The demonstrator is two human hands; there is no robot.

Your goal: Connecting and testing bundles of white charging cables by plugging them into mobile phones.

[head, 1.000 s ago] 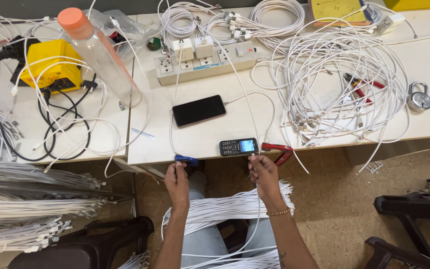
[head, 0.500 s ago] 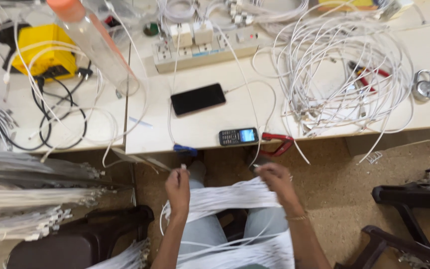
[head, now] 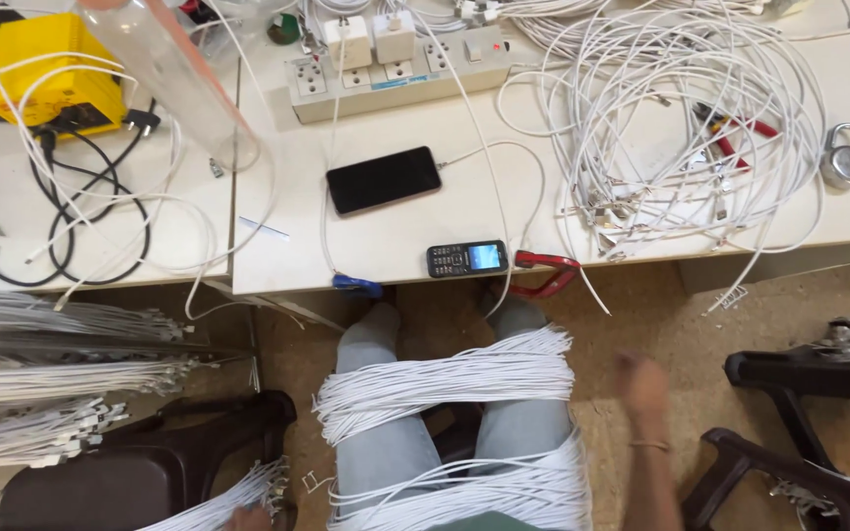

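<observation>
White cable bundle (head: 445, 379): many thin cords laid side by side across both thighs of the seated person, long axis running left to right, slightly rising toward the right; a second layer (head: 484, 487) lies nearer the body
Right hand (head: 641, 379): raised just beyond the bundle's right end, blurred; whether it is spread or closed cannot be told, and no cord is clearly in it. This is the nearer hand to the lap bundle
Left hand (head: 248, 518): only a sliver at the bottom edge, low on the left, touching or just beside loose cables (head: 218, 501) spilling over a dark chair (head: 150, 462); its grip cannot be told
Table (head: 395, 251), ahead of the knees, well apart from both hands: black smartphone (head: 383, 180), small keypad phone (head: 466, 259) at the edge, power strip (head: 400, 59) with white adapters plugged in, large loose coil of white cable (head: 681, 128), padlock (head: 846, 157), yellow device (head: 41, 74)
Left, below table level: stacked straightened cables (head: 51, 374)
</observation>
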